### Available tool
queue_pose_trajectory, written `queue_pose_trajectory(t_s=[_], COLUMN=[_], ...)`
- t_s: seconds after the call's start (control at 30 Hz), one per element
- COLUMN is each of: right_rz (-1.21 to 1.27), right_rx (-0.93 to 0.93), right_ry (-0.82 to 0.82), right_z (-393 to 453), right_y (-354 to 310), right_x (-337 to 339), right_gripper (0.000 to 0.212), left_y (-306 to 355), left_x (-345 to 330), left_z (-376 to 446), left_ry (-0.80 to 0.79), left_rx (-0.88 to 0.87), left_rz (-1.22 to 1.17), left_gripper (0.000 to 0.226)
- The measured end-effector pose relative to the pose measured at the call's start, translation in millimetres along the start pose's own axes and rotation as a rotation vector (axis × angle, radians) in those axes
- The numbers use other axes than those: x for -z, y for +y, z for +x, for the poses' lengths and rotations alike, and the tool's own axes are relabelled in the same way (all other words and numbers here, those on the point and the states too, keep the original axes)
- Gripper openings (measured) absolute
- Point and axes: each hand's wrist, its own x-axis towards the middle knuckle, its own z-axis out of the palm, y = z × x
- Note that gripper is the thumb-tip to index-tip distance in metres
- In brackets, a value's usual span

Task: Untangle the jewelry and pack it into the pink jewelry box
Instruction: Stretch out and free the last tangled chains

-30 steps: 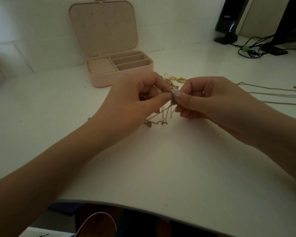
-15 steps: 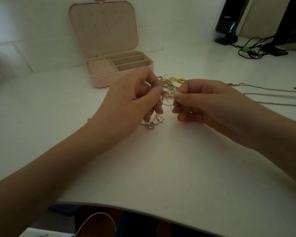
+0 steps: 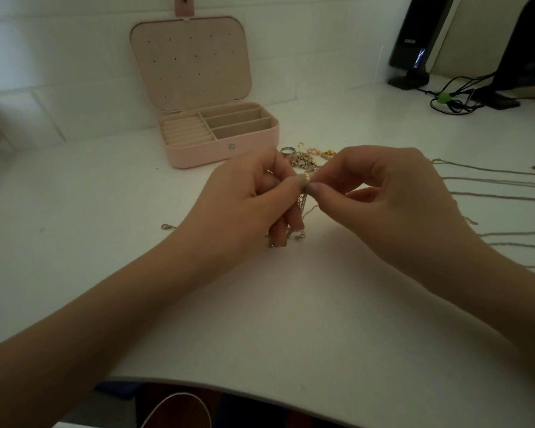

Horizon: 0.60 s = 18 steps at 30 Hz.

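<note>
— Two hands were in the head view, meeting just above centre frame. What were they doing?

— Both were pinching the same knot of chains (image 3: 303,205). The left hand (image 3: 247,202) had thumb and forefinger closed on the top of the tangle, its other fingers curled down beside the hanging loops. The right hand (image 3: 393,196) pinched the same spot from the other side, fingertips touching the left's.

— And the rest of the jewelry?

— A small heap of rings and gold pieces (image 3: 306,156) lay on the table (image 3: 291,304) just behind the hands. Several thin chains (image 3: 491,183) lay stretched out toward the right edge of the frame, apart from one another. A clasp end (image 3: 167,226) showed left of the left wrist.

— Where was the box?

— The pink box (image 3: 223,140) sat open in the upper middle, lid up against the wall, near the heap. Its compartments looked empty, as far as I could tell.

— So which step?

— Untangling, I'd judge, with packing not begun. The next move probably called for working one strand loose from the pinch with small, gentle pulls, since hard tugging could tighten the knot.

— Anything else in view?

— A dark speaker (image 3: 411,41) and black cables (image 3: 454,97) in the upper right corner.
</note>
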Motion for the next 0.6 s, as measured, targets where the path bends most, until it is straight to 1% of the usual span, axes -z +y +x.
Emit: queue_pose_trajectory(t_s=[0.2,0.27,0.33,0.37,0.4,0.47,0.5,0.6], right_rz=[-0.034,-0.057,-0.055,-0.007,0.103,0.388,0.493,0.694], right_rx=[0.020,0.031,0.016,-0.039,-0.128,-0.345,-0.431,-0.568], right_ry=[0.014,0.007,-0.002,-0.015,-0.039,-0.101,-0.131,-0.213], right_z=[0.6,0.7,1.1,1.6,2.5,4.7,5.1,5.8], right_y=[-2.5,-4.3,-5.5,-5.9,-6.3,-6.4,-6.5,-6.3], right_x=[-0.2,0.4,0.9,0.6,0.2,-0.9,-0.9,-1.3], right_gripper=[0.008,0.005,0.006,0.008,0.009,0.011,0.013,0.017], left_y=[0.2,-0.4,-1.3,-1.7,-1.8,-2.4,-2.9,-4.8], left_x=[-2.5,-3.0,-3.6,-3.6,-3.5,-2.9,-2.9,-2.0], left_z=[0.3,0.5,0.7,1.0,1.1,1.6,1.6,1.6], left_ry=[-0.014,-0.029,-0.038,-0.037,-0.036,-0.036,-0.032,-0.012], left_rx=[0.025,0.015,-0.012,-0.024,-0.033,-0.057,-0.075,-0.144], left_rz=[0.001,0.029,0.062,0.067,0.070,0.095,0.120,0.226], left_gripper=[0.019,0.016,0.015,0.015,0.015,0.015,0.015,0.009])
